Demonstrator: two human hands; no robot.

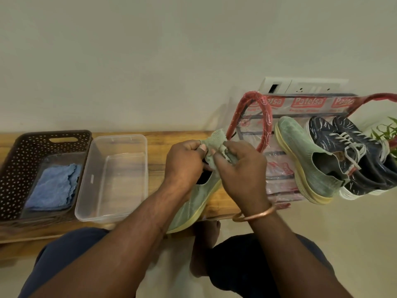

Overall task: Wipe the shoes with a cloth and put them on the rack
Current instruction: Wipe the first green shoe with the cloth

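Left hand (184, 166) & right hand (242, 171) pinch crumpled green cloth (216, 137) over pale-green knit shoe (198, 200) w/ yellow sole.

A brown perforated basket (19, 168) and a clear plastic tub (120, 179) sit side by side on the wooden table (156, 151). A white socket panel (300, 86) is on the wall.

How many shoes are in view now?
4. One green shoe on the bench under the left hand; its mate and two navy shoes on the rack. More may be hidden.
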